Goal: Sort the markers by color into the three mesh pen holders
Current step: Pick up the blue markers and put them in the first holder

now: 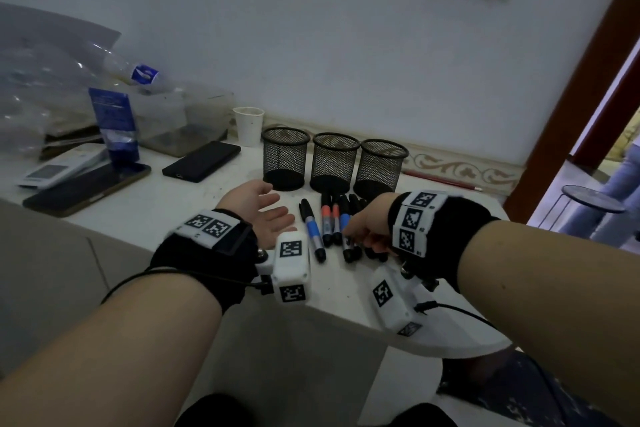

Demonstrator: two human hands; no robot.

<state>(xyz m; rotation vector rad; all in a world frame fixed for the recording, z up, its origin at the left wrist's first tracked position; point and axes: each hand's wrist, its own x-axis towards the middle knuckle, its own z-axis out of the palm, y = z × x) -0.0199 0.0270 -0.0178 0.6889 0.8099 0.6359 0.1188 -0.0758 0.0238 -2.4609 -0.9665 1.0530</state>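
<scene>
White table [180, 198], far edge: three empty black wire-mesh cylindrical pen holders [334, 162] stood in a row. Just in front lay the loose black-bodied markers with blue, red and black bands [327, 222], side by side, none yet sorted. Left hand [263, 215] lay palm-up, fingers relaxed, holding nothing. Right hand [367, 227] curled over the markers' near ends; an actual grip could not be confirmed. Advisable technique: isolate one marker, check its band, and drop it upright in that colour's holder.
</scene>
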